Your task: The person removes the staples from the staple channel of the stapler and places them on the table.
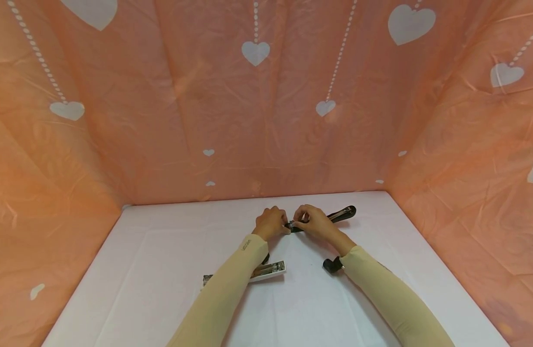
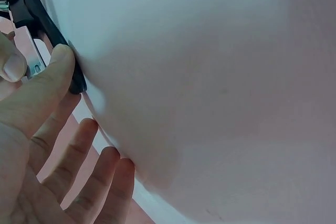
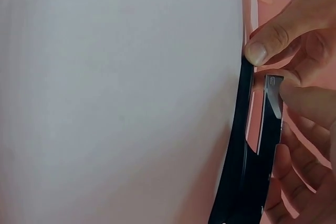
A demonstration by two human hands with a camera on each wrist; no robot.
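A black stapler (image 1: 342,214) is spread open near the back of the table, its long top arm slanting off to the right. My left hand (image 1: 270,223) pinches the tip of its black base between thumb and forefinger, and in the left wrist view the other fingers (image 2: 100,171) of that hand stretch out loosely. With thumb and finger, my right hand (image 1: 314,221) holds the metal-tipped front of the staple magazine (image 3: 272,98), just above the base. A gap shows between magazine and base in the right wrist view. Whether staples lie inside cannot be seen.
Partly hidden under my left forearm lies a shallow white box (image 1: 268,276) with brownish and metallic contents. The white-covered table (image 1: 162,241) is walled by orange cloth (image 1: 249,120) printed with hearts. A black wrist device (image 1: 333,265) sits by my right cuff.
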